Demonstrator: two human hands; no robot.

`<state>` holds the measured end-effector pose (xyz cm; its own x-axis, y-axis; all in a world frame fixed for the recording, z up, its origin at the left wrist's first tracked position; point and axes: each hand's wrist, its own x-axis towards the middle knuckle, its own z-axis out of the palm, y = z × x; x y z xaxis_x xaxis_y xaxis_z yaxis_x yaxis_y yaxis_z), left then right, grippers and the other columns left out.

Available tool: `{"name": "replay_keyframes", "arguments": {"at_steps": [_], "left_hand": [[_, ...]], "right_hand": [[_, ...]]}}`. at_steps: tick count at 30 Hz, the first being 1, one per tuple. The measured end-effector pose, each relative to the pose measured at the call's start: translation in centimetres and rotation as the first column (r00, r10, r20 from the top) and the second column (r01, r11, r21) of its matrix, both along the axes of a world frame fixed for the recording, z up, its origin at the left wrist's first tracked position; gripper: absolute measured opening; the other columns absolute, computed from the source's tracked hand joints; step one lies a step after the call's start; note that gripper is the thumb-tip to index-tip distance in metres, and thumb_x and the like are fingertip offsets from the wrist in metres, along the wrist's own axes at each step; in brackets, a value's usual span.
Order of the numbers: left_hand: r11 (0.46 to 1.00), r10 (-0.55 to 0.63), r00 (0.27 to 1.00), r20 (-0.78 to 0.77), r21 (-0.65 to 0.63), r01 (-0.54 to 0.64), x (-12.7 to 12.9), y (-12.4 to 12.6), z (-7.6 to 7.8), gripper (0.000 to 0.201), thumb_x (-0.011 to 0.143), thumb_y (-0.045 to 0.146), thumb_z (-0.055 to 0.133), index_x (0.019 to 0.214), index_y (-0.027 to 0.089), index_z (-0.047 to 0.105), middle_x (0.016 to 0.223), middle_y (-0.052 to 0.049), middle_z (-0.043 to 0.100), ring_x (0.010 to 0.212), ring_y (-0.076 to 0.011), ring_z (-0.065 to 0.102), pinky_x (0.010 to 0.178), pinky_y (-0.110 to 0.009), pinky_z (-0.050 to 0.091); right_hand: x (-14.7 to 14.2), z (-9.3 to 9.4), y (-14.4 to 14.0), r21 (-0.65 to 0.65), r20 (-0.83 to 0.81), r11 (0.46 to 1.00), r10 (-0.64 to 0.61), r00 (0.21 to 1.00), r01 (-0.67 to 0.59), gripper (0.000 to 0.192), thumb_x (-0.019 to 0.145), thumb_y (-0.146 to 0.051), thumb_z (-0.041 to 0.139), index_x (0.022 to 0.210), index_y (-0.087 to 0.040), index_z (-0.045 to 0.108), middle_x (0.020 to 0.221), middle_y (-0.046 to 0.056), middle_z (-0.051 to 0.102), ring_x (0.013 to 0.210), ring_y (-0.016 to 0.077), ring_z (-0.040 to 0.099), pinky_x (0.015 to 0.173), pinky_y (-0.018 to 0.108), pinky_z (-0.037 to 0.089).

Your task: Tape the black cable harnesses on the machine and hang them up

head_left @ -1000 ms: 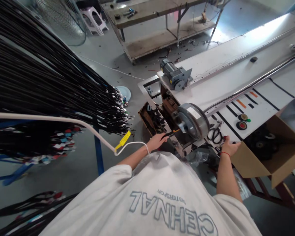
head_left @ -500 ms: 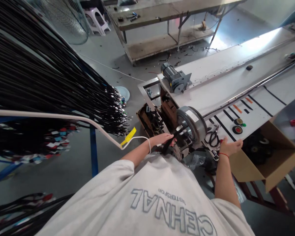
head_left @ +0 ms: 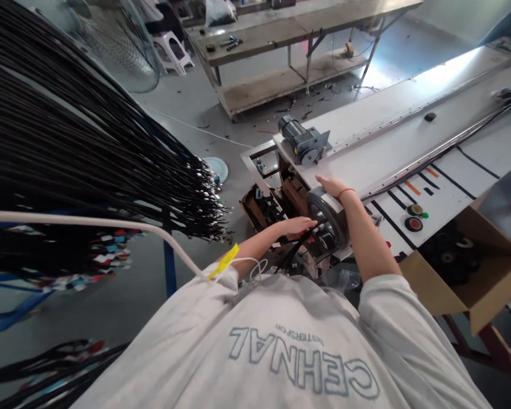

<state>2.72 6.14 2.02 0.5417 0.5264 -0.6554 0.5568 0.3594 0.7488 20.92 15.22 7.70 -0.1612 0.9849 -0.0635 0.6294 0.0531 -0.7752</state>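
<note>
My left hand (head_left: 296, 226) reaches to the front of a round grey metal drum (head_left: 329, 218) at the end of a long white bench (head_left: 392, 142), its fingers around a black cable (head_left: 296, 250) that droops below it. My right hand (head_left: 334, 185) rests flat on top of the drum with its fingers spread. A red band circles that wrist. A white cord with a yellow tag (head_left: 225, 261) loops about my left forearm.
A big rack of black cables (head_left: 89, 147) fills the left. A grey motor (head_left: 302, 142) sits behind the drum. An open cardboard box (head_left: 472, 267) with black tape rolls stands at the right. Scissors and tape rolls (head_left: 414, 224) lie on the bench. A far table (head_left: 281, 23) crosses the back.
My right hand has left the cardboard box edge and moved up onto the top of the drum. My left hand has shifted right with the black cable, closer to the drum's face.
</note>
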Motion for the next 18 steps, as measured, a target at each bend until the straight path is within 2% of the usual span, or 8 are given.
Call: {"name": "replay_keyframes", "arguments": {"at_steps": [1, 3, 6, 9, 11, 13, 15, 18], "left_hand": [[0.982, -0.054, 0.993, -0.103, 0.175, 0.071, 0.7, -0.1, 0.5, 0.042, 0.089, 0.056, 0.046, 0.095, 0.017, 0.060, 0.080, -0.008, 0.073, 0.077, -0.0223, 0.068, 0.064, -0.027, 0.048], [0.872, -0.076, 0.947, -0.312, 0.440, 0.215, 2.1, -0.8, 1.3, 0.040, 0.083, 0.055, 0.056, 0.090, 0.016, 0.061, 0.076, -0.009, 0.071, 0.078, -0.0248, 0.068, 0.066, -0.028, 0.047], [0.742, -0.020, 0.859, -0.512, 0.568, 0.356, 3.6, -2.0, 2.0, 0.036, 0.085, 0.047, 0.057, 0.094, 0.013, 0.062, 0.081, -0.013, 0.071, 0.086, -0.0278, 0.069, 0.070, -0.030, 0.048], [0.687, -0.018, 0.793, -0.610, 0.569, 0.453, 3.5, -1.9, 3.1, 0.038, 0.087, 0.044, 0.057, 0.103, 0.010, 0.061, 0.089, -0.017, 0.071, 0.090, -0.0296, 0.069, 0.071, -0.031, 0.048], [0.689, -0.031, 0.782, -0.622, 0.554, 0.468, 2.2, -0.7, 4.2, 0.035, 0.088, 0.045, 0.055, 0.102, 0.013, 0.062, 0.083, -0.013, 0.071, 0.086, -0.0273, 0.069, 0.069, -0.029, 0.047], [0.696, -0.025, 0.803, -0.596, 0.566, 0.442, 0.4, 1.1, 5.2, 0.031, 0.088, 0.046, 0.055, 0.094, 0.017, 0.064, 0.071, -0.007, 0.070, 0.080, -0.0233, 0.069, 0.067, -0.025, 0.046], [0.702, -0.033, 0.844, -0.536, 0.588, 0.401, -1.5, 2.8, 5.6, 0.028, 0.088, 0.045, 0.056, 0.084, 0.018, 0.064, 0.065, -0.004, 0.069, 0.074, -0.0192, 0.068, 0.064, -0.022, 0.044], [0.754, -0.088, 0.912, -0.400, 0.572, 0.324, -3.3, 4.2, 4.7, 0.029, 0.091, 0.041, 0.052, 0.078, 0.017, 0.063, 0.066, -0.002, 0.070, 0.062, -0.0146, 0.065, 0.058, -0.021, 0.043]], "right_hand": [[0.4, -0.2, -0.8, 0.000, -0.006, 1.000, -0.001, 1.000, 0.001, 0.050, 0.095, -0.053, 0.046, 0.089, -0.008, 0.068, 0.082, 0.001, 0.065, 0.077, 0.0141, 0.061, 0.079, 0.027, 0.050], [1.9, -0.6, -3.0, 0.010, -0.045, 1.000, -0.014, 0.999, 0.014, 0.065, 0.095, -0.059, 0.032, 0.081, -0.009, 0.071, 0.072, 0.000, 0.065, 0.076, 0.0147, 0.061, 0.080, 0.022, 0.047], [4.7, -2.1, -7.5, 0.030, -0.015, 0.977, -0.213, 0.977, 0.213, 0.058, 0.097, -0.049, 0.026, 0.094, -0.012, 0.071, 0.086, 0.007, 0.069, 0.092, 0.0203, 0.063, 0.088, 0.029, 0.046], [7.3, -4.5, -12.0, -0.016, 0.347, 0.804, -0.553, 0.758, 0.594, 0.039, 0.090, -0.039, 0.046, 0.110, -0.011, 0.064, 0.105, 0.019, 0.065, 0.102, 0.0295, 0.061, 0.090, 0.042, 0.045], [8.8, -6.1, -14.3, -0.082, 0.529, 0.670, -0.598, 0.602, 0.738, 0.047, 0.078, -0.030, 0.061, 0.119, -0.006, 0.056, 0.118, 0.027, 0.057, 0.106, 0.0348, 0.060, 0.089, 0.048, 0.045], [10.0, -7.2, -16.2, -0.198, 0.488, 0.608, -0.619, 0.615, 0.769, 0.054, 0.069, -0.022, 0.066, 0.118, -0.003, 0.053, 0.118, 0.031, 0.055, 0.106, 0.0368, 0.059, 0.090, 0.049, 0.045], [10.7, -7.5, -18.4, -0.285, 0.327, 0.604, -0.669, 0.668, 0.744, 0.046, 0.067, -0.021, 0.065, 0.110, -0.006, 0.056, 0.107, 0.024, 0.062, 0.103, 0.0342, 0.061, 0.091, 0.047, 0.046], [9.4, -6.5, -22.3, -0.345, -0.103, 0.764, -0.608, 0.787, 0.545, 0.032, 0.068, -0.034, 0.069, 0.093, -0.016, 0.058, 0.094, 0.012, 0.067, 0.095, 0.0289, 0.063, 0.088, 0.042, 0.049]]}}
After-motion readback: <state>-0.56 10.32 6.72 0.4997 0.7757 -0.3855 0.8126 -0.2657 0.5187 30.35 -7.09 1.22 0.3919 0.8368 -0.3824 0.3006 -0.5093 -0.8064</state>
